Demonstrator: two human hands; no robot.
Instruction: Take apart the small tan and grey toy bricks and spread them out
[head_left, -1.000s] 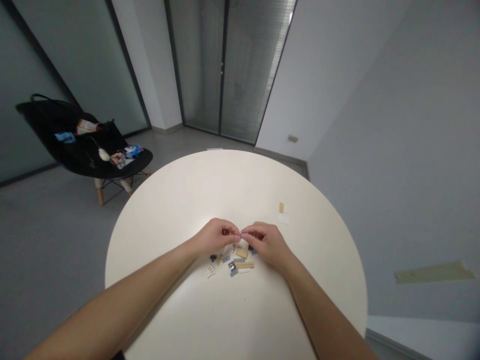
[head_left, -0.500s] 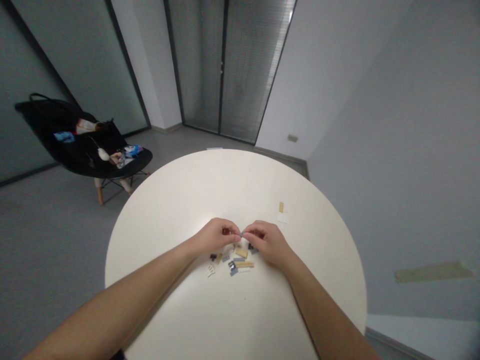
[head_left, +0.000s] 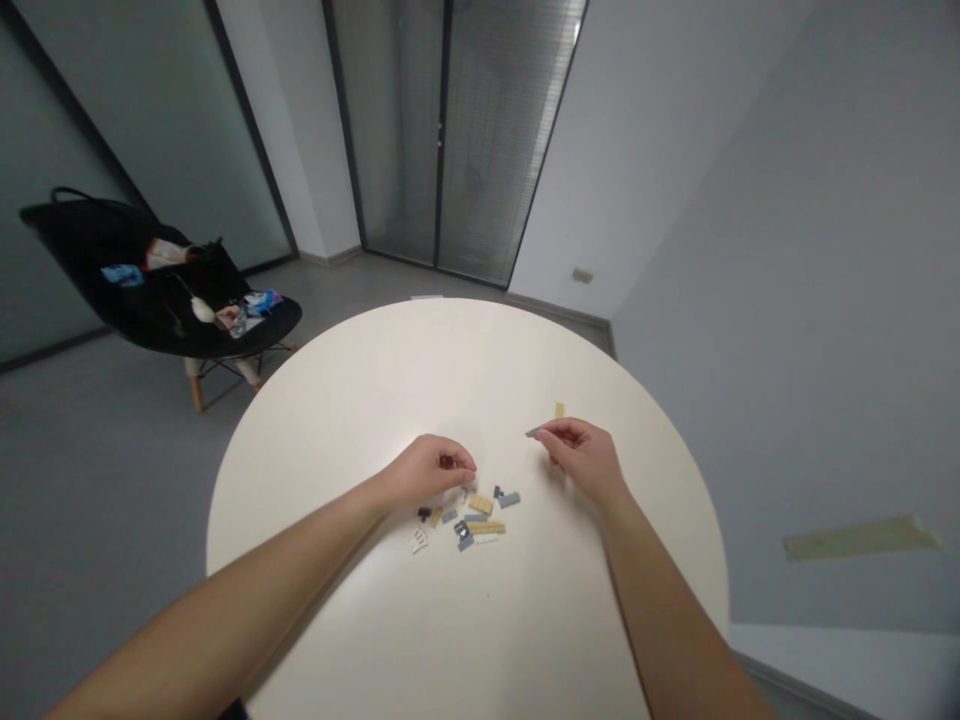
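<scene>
A small flat grey plastic building piece (head_left: 534,432) is pinched between the thumb and fingertips of the right hand (head_left: 581,460), held just above a round cream-white table (head_left: 360,400), toward its far right part. A narrow tan piece (head_left: 559,409) lies on the table just beyond that hand. The left hand (head_left: 427,470) rests near the table's middle with its fingers curled closed around a small dark red piece (head_left: 447,462), only partly visible. Just in front of the left hand lies a loose cluster of small tan, grey, black and white building pieces (head_left: 469,518). Well apart, on the left, a black shell chair (head_left: 142,290) holds scattered belongings.
</scene>
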